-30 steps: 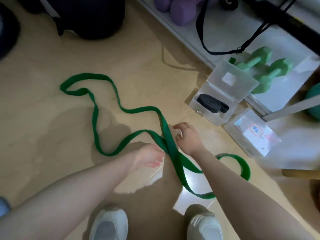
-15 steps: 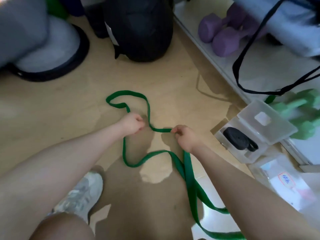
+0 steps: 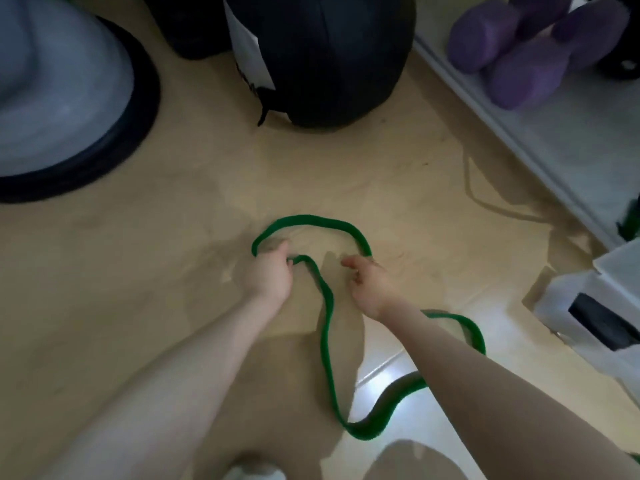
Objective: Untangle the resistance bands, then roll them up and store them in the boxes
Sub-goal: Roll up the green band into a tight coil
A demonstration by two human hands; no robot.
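Observation:
A long green resistance band lies on the tan floor. Its far end makes an arch between my two hands, and the rest runs back toward me and curls off to the right. My left hand is closed on the band at the left foot of the arch. My right hand pinches the band at the arch's right foot. At the right edge stands an open clear box with a rolled black band inside.
A large black ball sits ahead on the floor, with a grey dome on a black ring at the far left. Purple dumbbells rest on a white shelf at the right. A white shoe shows at the bottom edge.
My view has moved forward and left. Both hands slid along the green band to its far end; the loose curves have been drawn into one small arch between them.

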